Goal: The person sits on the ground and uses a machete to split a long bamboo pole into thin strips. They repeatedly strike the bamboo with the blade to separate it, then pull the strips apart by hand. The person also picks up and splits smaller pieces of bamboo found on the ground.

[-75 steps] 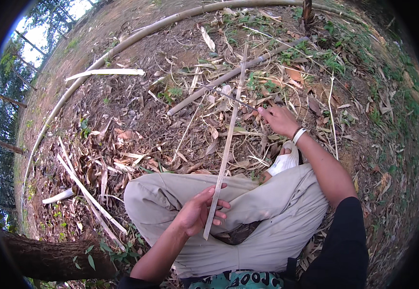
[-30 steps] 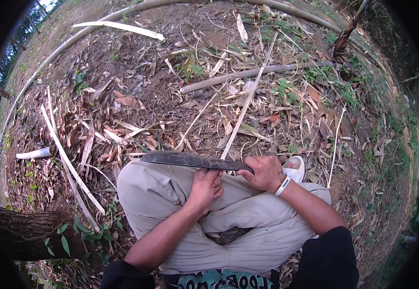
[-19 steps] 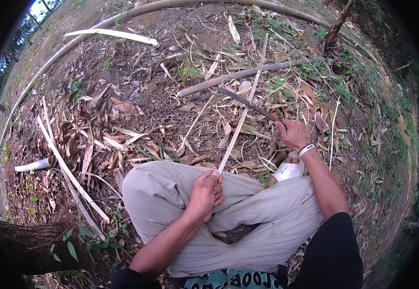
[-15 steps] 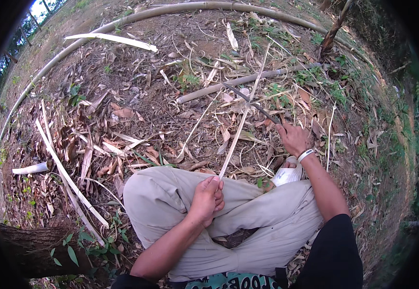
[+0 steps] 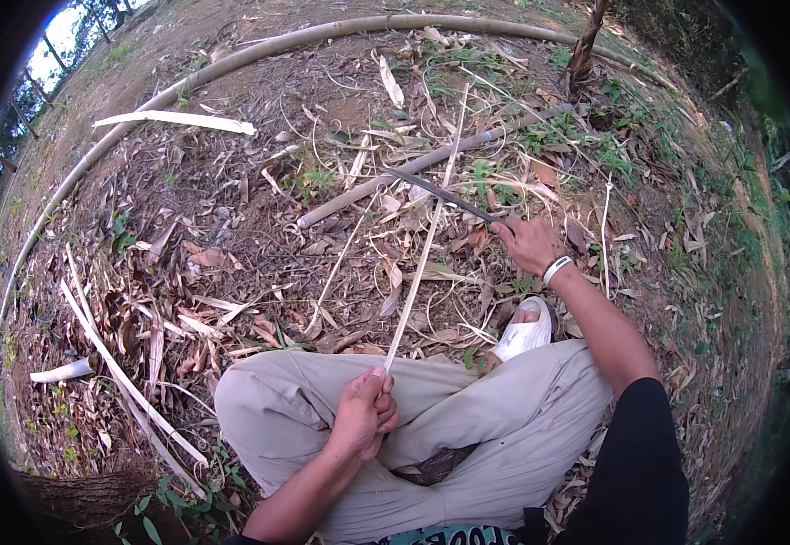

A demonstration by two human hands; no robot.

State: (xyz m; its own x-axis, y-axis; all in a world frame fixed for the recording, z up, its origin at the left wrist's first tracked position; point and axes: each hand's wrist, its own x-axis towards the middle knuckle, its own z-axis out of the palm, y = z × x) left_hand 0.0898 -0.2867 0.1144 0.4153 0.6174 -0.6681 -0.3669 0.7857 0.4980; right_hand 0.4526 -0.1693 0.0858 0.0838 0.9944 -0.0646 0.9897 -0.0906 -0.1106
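Note:
My left hand (image 5: 366, 416) is closed in a fist round the near end of a long, thin, pale bamboo strip (image 5: 415, 286), low over my crossed legs. From there the strip slants up and away over the leaf litter. My right hand (image 5: 533, 245), a pale band at its wrist, grips a long dark-bladed knife (image 5: 440, 193) whose handle is hidden by the fingers. The blade crosses the strip partway along, pointing up and left. Whether its edge touches the strip I cannot tell.
A short pole (image 5: 345, 202) lies beyond the blade, and a long curved pole (image 5: 277, 45) arcs behind it. Pale split strips (image 5: 132, 368) rest at left, another (image 5: 177, 118) farther off. My sandalled foot (image 5: 524, 331) is below the right hand. A trunk (image 5: 82, 495) is at lower left.
The view has shifted, with most of the scene farther left in the picture. Both hands keep their holds, and the blade still crosses the strip at about the same place.

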